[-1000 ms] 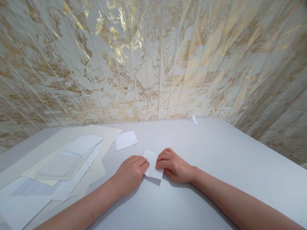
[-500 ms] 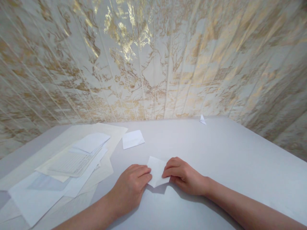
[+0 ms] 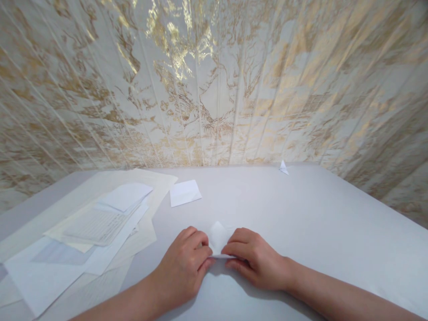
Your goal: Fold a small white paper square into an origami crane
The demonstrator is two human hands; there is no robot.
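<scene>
A small white paper square (image 3: 218,237) lies on the pale grey table (image 3: 301,214), near its front middle. My left hand (image 3: 185,269) pinches the paper's left edge with curled fingers. My right hand (image 3: 254,261) pinches its right edge the same way. The near edge of the paper is pressed between the fingertips of both hands, and its far corner points up towards the wall. Both forearms rest low over the table.
A loose pile of white and cream sheets (image 3: 90,232) covers the table's left side. A separate small white paper square (image 3: 185,193) lies beyond my hands. A tiny folded white paper piece (image 3: 283,167) sits by the gold-patterned wall (image 3: 214,80).
Both hands have drawn the paper closer to me and folded it up at its near edge. The fingers went from resting on the sheet to pinching it.
</scene>
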